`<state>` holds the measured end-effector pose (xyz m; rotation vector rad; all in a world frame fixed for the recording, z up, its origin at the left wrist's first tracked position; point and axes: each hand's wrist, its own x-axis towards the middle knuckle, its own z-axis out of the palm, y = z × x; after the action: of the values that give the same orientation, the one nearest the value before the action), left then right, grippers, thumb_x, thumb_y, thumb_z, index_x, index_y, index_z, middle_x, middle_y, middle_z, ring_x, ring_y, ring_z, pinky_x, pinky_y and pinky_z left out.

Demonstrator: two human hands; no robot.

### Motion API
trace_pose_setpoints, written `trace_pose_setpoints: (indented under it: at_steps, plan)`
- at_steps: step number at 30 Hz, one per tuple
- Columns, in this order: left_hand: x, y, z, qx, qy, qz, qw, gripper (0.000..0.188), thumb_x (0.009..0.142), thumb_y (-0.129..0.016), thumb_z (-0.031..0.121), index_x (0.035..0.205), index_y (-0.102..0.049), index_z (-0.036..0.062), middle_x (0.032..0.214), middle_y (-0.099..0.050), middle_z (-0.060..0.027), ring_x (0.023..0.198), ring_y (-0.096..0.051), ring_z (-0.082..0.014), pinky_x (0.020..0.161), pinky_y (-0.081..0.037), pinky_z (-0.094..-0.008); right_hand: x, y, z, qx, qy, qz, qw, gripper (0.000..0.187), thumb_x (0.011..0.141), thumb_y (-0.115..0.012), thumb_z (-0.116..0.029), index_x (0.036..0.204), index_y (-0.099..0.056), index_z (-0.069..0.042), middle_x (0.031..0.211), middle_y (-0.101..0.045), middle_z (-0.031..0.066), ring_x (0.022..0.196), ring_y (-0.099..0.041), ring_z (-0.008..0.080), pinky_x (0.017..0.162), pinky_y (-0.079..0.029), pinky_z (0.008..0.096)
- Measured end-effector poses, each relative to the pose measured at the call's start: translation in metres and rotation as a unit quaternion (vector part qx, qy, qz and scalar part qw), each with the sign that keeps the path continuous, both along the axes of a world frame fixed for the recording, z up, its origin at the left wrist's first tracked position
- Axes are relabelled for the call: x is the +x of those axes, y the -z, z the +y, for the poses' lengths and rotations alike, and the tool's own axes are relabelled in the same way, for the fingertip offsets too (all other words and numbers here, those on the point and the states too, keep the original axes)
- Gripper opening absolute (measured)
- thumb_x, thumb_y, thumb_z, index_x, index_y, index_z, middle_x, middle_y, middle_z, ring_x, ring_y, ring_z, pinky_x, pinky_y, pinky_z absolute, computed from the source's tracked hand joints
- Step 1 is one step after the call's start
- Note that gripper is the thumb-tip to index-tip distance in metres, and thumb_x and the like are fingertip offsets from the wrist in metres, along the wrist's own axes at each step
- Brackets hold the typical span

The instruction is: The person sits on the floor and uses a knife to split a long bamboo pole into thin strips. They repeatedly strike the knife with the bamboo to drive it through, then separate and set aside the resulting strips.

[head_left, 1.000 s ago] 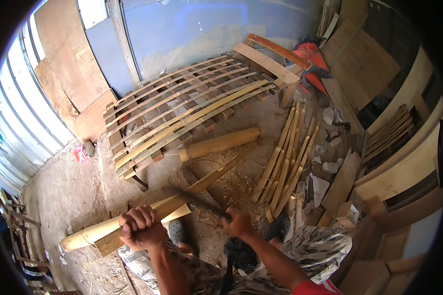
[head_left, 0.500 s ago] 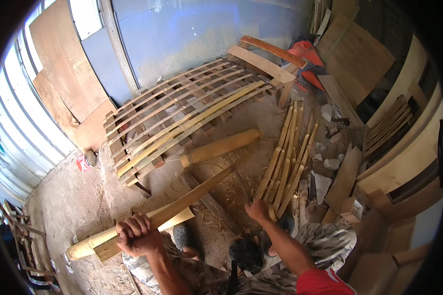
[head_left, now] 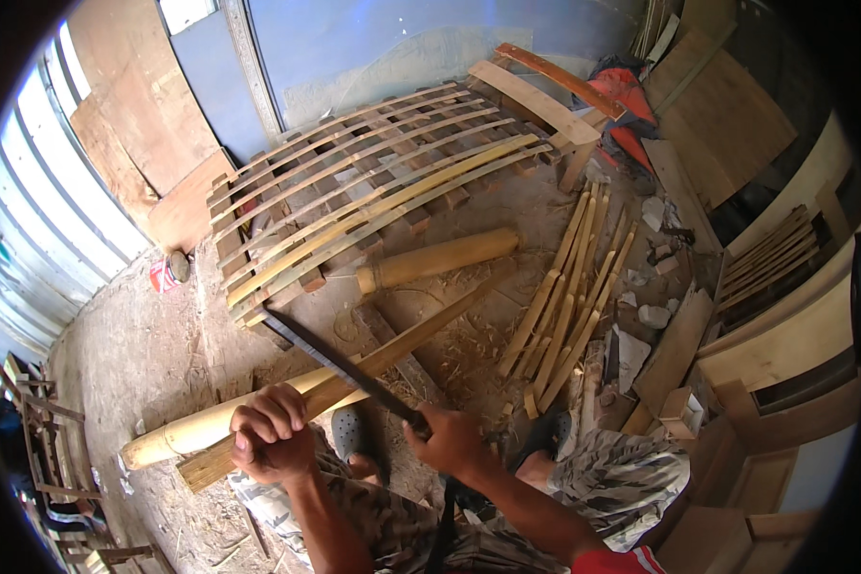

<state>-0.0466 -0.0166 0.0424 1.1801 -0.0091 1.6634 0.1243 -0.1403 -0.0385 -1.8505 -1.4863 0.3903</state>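
My left hand (head_left: 275, 435) is closed round the near part of a long split bamboo piece (head_left: 402, 352), which slopes away to the far right. Just beyond it lies a pale bamboo pole (head_left: 187, 435), partly behind the split piece. My right hand (head_left: 447, 440) grips the dark handle of a machete (head_left: 330, 359). Its long dark blade points up and left, crossing over the split piece, with the tip near the corner of a slatted wooden frame (head_left: 258, 314). Whether the blade touches the bamboo I cannot tell.
A thick bamboo length (head_left: 440, 261) lies before the slatted frame. Several thin bamboo strips (head_left: 574, 292) are bundled to the right, beside stone rubble (head_left: 652, 316) and boards. A low bench (head_left: 536, 100) stands at the back. A red-and-white can (head_left: 167, 273) sits far left.
My right hand has come up and left from beside the strips, and the machete blade now shows clearly across the split bamboo. My left hand stays at the bamboo. The view has shifted slightly.
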Motion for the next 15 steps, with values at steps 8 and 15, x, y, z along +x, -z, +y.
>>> trace_pose_setpoints:
  at_steps: [8,15]
  plan:
    - [0.006,0.015,-0.003,-0.158,-0.279,-0.025,0.947,0.058,0.098,-0.036,0.061,0.079,-0.049,0.0072,0.064,-0.045,-0.0061,0.061,-0.047,-0.0181,0.058,-0.045,-0.0321,-0.010,-0.013,-0.007,-0.034,0.012,0.008,0.999,0.020,0.078,-0.071,-0.024,0.083,-0.059,-0.009,0.064,-0.061,0.0128,0.063,-0.065,0.0345,0.054,-0.050,0.0438]
    - [0.006,0.017,0.001,-0.140,-0.297,-0.047,0.943,0.054,0.100,-0.033,0.056,0.076,-0.044,0.0098,0.065,-0.044,-0.0054,0.059,-0.049,-0.0180,0.054,-0.046,-0.0295,-0.009,0.029,-0.005,-0.073,0.113,0.005,0.991,0.020,0.079,-0.069,-0.024,0.085,-0.061,-0.007,0.063,-0.062,0.0139,0.063,-0.065,0.0352,0.054,-0.050,0.0449]
